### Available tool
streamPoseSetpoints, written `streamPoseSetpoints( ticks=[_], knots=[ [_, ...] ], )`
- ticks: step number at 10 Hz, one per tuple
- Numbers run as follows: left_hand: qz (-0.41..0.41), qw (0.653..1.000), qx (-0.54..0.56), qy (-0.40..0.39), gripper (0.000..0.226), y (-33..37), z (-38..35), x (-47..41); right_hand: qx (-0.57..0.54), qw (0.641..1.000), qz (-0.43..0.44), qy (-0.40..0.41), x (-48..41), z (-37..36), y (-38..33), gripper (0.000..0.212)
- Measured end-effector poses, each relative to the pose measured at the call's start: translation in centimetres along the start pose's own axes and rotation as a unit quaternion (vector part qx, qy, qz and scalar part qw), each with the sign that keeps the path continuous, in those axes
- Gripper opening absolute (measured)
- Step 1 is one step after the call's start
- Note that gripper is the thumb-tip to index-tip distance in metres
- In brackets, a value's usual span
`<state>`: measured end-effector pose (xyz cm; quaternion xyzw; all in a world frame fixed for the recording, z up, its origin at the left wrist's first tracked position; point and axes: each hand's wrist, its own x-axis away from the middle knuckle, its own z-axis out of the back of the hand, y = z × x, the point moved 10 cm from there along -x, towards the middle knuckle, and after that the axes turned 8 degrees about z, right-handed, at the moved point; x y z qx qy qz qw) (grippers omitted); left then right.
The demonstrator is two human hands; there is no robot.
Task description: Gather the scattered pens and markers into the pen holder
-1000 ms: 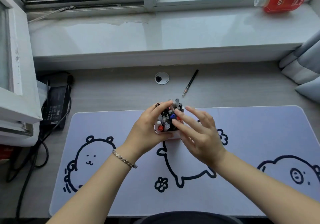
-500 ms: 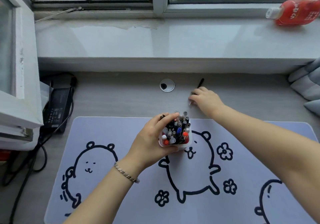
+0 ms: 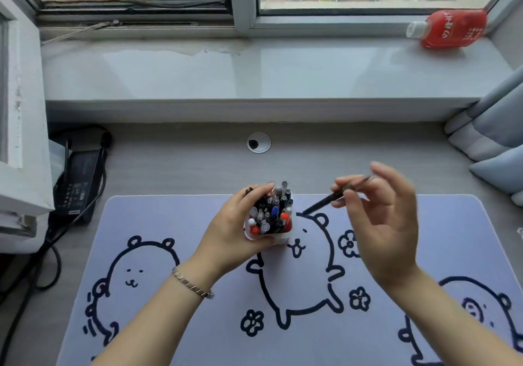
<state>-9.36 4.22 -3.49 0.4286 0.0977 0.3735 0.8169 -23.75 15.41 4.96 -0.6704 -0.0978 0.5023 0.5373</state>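
Note:
A white pen holder (image 3: 278, 238) stands on the lilac desk mat (image 3: 169, 323), packed with several pens and markers with black, blue, red and grey caps. My left hand (image 3: 235, 230) wraps around its left side and grips it. My right hand (image 3: 379, 215) is raised just right of the holder and pinches a black pen (image 3: 322, 203) between thumb and fingers. The pen slants down to the left, its tip close to the holder's upper right rim, not touching it.
A cable grommet (image 3: 258, 142) sits in the grey desk behind the mat. A black power adapter (image 3: 77, 184) with cables lies at the left. A red bottle (image 3: 450, 28) lies on the windowsill. Grey curtain (image 3: 492, 136) hangs at the right.
My right hand reached back to the black pen lying on the desk, picked it up and has carried it toward the holder. My left hand has stayed on the holder.

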Motion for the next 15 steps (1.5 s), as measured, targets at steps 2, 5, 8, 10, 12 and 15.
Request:
streamPoseSetpoints(
  ticks=[2,5,8,10,12,15],
  knots=[
    [0.013,1.000,0.015,-0.008,0.085,-0.3,-0.5,0.2,0.065,0.996,-0.027,-0.054,3.2,-4.4,3.4,0.033],
    [0.108,0.987,0.111,0.041,0.118,-2.7,-1.5,0.3,0.256,0.955,0.043,-0.142,5.8,-5.1,3.9,0.026],
    [0.092,0.980,0.159,0.082,0.103,-3.3,3.6,-1.7,0.282,0.882,-0.259,-0.275,3.6,-3.6,10.4,0.027],
    [0.094,0.976,0.124,0.151,0.090,-5.3,11.4,-5.7,0.333,0.836,-0.284,-0.331,2.9,-4.3,13.3,0.025],
    [0.126,0.983,0.084,0.100,0.093,-9.7,12.2,-6.6,0.364,0.806,-0.301,-0.357,3.1,-3.8,14.6,0.026],
    [0.148,0.983,0.063,0.085,0.116,-9.2,12.9,-4.9,0.391,0.782,-0.303,-0.378,2.0,-3.1,14.3,0.030]
  ],
)
